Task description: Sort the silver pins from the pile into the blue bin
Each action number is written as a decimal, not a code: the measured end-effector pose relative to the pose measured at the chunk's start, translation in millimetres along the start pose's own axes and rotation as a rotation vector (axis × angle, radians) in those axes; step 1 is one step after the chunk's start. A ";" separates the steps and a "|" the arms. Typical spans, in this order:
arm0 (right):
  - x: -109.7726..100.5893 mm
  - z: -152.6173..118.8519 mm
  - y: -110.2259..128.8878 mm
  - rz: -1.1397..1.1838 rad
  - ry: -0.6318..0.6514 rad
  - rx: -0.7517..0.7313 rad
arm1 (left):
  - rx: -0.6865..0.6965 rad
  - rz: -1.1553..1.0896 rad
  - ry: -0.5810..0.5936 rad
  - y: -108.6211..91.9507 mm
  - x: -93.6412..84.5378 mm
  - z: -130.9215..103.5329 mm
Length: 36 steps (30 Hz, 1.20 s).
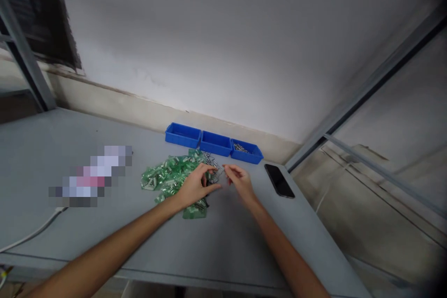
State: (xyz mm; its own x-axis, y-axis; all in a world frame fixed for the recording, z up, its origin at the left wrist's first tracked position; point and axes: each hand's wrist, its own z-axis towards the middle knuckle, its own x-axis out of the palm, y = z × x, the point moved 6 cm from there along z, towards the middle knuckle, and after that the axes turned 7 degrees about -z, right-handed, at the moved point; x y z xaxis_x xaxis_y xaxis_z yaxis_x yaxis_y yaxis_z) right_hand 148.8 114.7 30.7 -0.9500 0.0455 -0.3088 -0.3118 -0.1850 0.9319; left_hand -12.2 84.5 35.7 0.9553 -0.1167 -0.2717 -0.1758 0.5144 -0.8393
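My left hand (pixel 195 185) reaches over the right side of a pile of small green plastic packets (pixel 167 174), its thumb and forefinger spread apart. Close beside it, my right hand (pixel 241 184) has thumb and forefinger pinched together. Something thin and shiny shows at those fingertips, too small to name. Loose silvery metal pieces (pixel 209 159) lie just behind the hands, along the right edge of the packets. Part of the pile is hidden by my left hand and wrist.
Three blue bins stand in a row by the wall: a left bin (pixel 183 140), a middle bin (pixel 215 150) and a right bin (pixel 256 157) holding small metal pieces. A black phone (pixel 279 180) lies at right. A blurred-out object (pixel 92 177) with a white cable (pixel 38 231) lies at left.
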 end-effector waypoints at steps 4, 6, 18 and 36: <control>-42.3 34.6 -6.1 -0.092 -0.149 -0.032 | -0.011 0.016 -0.043 -0.9 -5.8 2.4; -65.2 52.4 -6.6 -0.129 -0.244 -0.046 | -0.004 0.006 -0.065 -2.0 -8.3 3.6; -15.5 49.7 -13.2 -0.771 0.175 -0.233 | -0.032 0.021 -0.191 4.4 -16.5 5.2; -12.9 11.4 -25.9 -0.445 -0.081 -0.061 | -0.074 0.071 -0.003 2.1 -0.6 2.4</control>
State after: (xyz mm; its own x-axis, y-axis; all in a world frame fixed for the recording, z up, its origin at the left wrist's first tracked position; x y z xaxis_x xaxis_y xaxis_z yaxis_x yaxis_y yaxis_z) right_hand 169.0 130.1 12.7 -0.7228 0.2098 -0.6584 -0.6907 -0.1875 0.6984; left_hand -12.6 87.7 35.2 0.9406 -0.0796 -0.3299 -0.2598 0.4566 -0.8509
